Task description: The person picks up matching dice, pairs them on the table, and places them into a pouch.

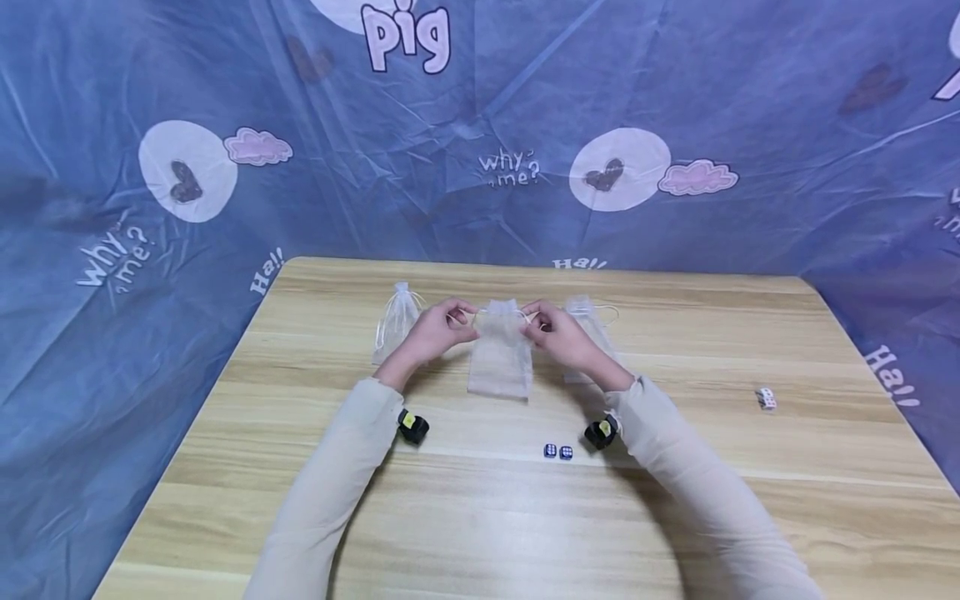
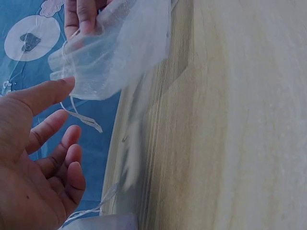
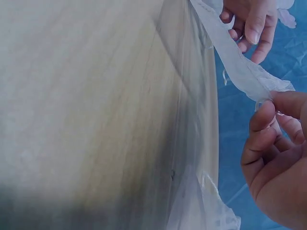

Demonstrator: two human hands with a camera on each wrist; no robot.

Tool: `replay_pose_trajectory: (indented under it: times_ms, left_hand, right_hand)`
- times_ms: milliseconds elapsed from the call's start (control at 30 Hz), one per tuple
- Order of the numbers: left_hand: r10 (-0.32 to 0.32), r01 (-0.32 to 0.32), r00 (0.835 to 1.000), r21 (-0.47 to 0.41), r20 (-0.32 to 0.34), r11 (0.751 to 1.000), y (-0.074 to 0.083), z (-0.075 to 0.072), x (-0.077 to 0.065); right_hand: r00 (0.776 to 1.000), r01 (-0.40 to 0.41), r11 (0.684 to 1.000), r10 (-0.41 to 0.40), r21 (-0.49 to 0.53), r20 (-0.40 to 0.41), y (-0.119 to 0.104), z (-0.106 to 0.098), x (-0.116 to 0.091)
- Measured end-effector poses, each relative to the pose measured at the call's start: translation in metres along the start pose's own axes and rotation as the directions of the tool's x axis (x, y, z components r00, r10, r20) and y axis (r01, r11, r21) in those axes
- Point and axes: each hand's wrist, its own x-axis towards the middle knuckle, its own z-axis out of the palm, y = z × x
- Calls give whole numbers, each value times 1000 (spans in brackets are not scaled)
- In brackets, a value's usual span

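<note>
A sheer white drawstring organza bag (image 1: 500, 358) is held up between the two hands. My right hand (image 1: 558, 333) pinches its top side edge between thumb and forefinger; the pinch shows plainly in the right wrist view, where the hand (image 3: 280, 158) is at the right. At the opposite top edge is my left hand (image 1: 438, 329). In the left wrist view that hand's thumb (image 2: 48, 93) lies against the bag (image 2: 115, 57), with a gap to the forefinger, and the other fingers are loosely bent. A loose cord end (image 2: 88, 120) hangs beside them.
A second organza bag (image 1: 397, 321), its neck gathered, lies to the left, and a third bag (image 1: 581, 310) lies partly behind the right hand. Two dark blue dice (image 1: 558, 452) sit nearer on the wooden table (image 1: 480, 533). White dice (image 1: 766, 398) rest at the right.
</note>
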Motion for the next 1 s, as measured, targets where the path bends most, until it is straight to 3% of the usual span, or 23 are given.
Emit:
replay_pose_trajectory:
  times_ms: [167,467,1000]
  left_hand:
    - [-3,2,1000,20,14,1000,1,-1,-2]
    - [69,-68,996,-20,48,997,7,4,-16]
    - [101,-103,995,-126,-19,987,22,11,-43]
  right_hand:
    - [999,28,1000,-29,8,28,-2,0,-9]
    - [997,36,999,-38,36,65,-7,3,-27]
    - [989,135,989,-132,-51,61,-21,2,-50]
